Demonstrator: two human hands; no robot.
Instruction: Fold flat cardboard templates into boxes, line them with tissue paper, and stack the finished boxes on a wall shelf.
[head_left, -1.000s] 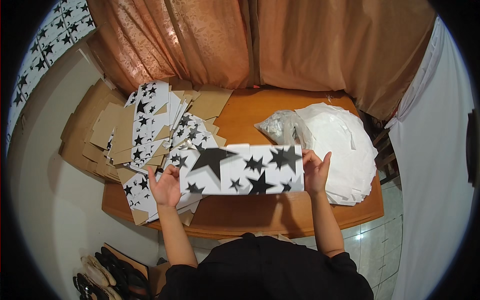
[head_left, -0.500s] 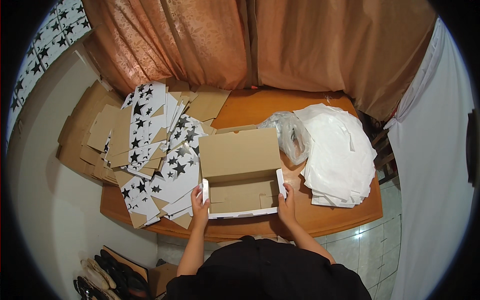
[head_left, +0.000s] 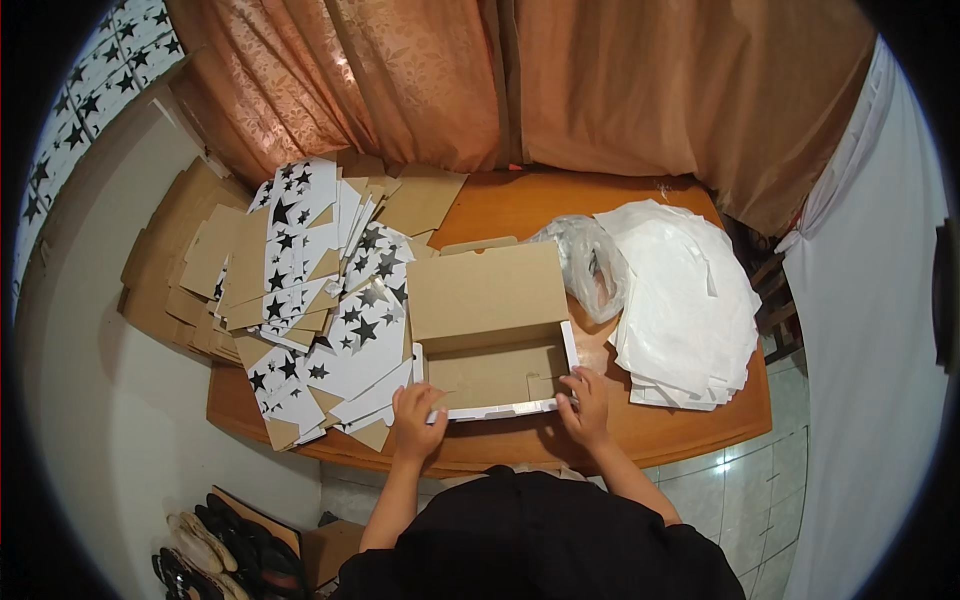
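Note:
A cardboard box (head_left: pixel 495 370) stands on the wooden table in front of me, brown inside and white outside, its lid (head_left: pixel 487 292) raised at the back. The inside holds nothing that I can see. My left hand (head_left: pixel 416 420) grips the near left corner, fingers over the side wall and thumb at the front. At the near right corner my right hand (head_left: pixel 584 408) holds the box in the same way, fingers bent over the edge.
Flat star-printed cardboard sheets (head_left: pixel 365 325) are heaped on the left of the table (head_left: pixel 680 440), partly beside the box. A clear plastic bag (head_left: pixel 595 270) lies behind the box's right side, next to a stack of white sheets (head_left: pixel 680 300). Shoes (head_left: pixel 225 540) sit low at the left.
Both hands have slid from the side walls towards the near corners of the box. The box looks slightly turned, its right side further from me.

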